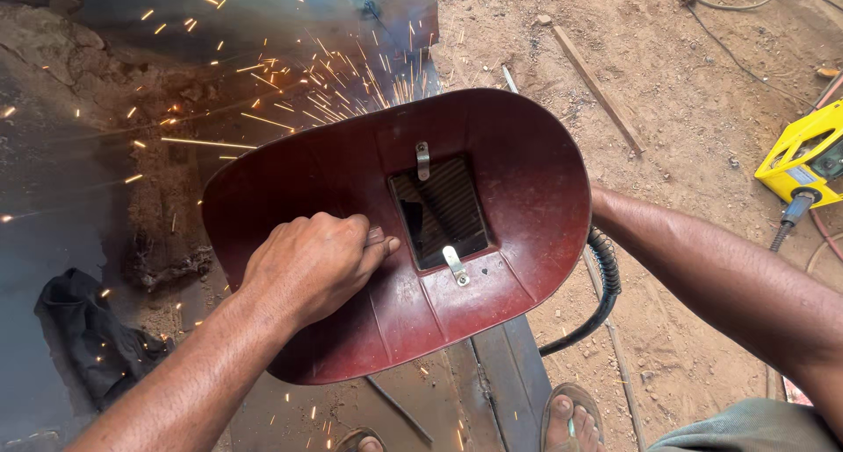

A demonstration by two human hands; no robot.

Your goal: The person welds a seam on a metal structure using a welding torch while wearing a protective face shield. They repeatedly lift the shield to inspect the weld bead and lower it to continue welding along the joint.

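Note:
My left hand (312, 263) is closed around the handle on the inner side of a dark red hand-held welding shield (518, 180), held flat in front of me. The shield has a dark rectangular viewing window (443, 211) held by two metal clips. My right forearm (711, 272) reaches in from the right and passes behind the shield; the right hand itself is hidden by it. A black ribbed cable (601, 290) curls out from under the shield's right edge. Orange sparks (351, 79) fly up and left beyond the shield's top edge.
A yellow welding machine (803, 154) sits at the right edge on sandy ground. A large steel sheet (53, 197) lies at left with a dark cloth (83, 333) on it. A steel bar (509, 377) runs beneath the shield. My sandalled foot (571, 417) shows below.

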